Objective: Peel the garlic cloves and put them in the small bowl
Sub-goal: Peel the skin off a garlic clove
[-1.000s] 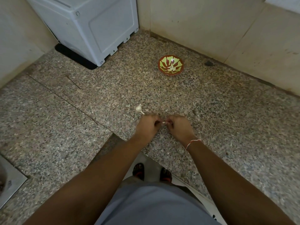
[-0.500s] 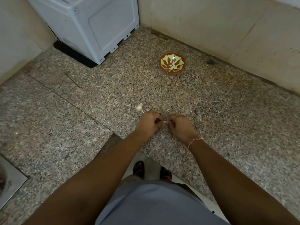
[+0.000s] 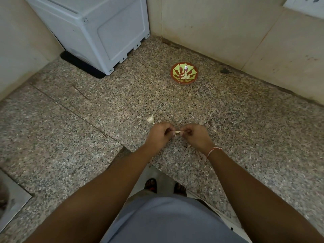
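Above granite counter point(image 3: 245, 137), two hands' grip point(image 3: 160, 135) point(image 3: 197, 135) pinching one garlic clove point(image 3: 178, 132).

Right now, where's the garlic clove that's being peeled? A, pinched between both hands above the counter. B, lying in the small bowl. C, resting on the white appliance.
A: the left hand and right hand pinch the garlic clove between them, well short of the small bowl.

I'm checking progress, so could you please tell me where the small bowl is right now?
In the head view the small bowl sits on the stone counter, beyond both hands and slightly right of centre, near the back wall and right of the white box.
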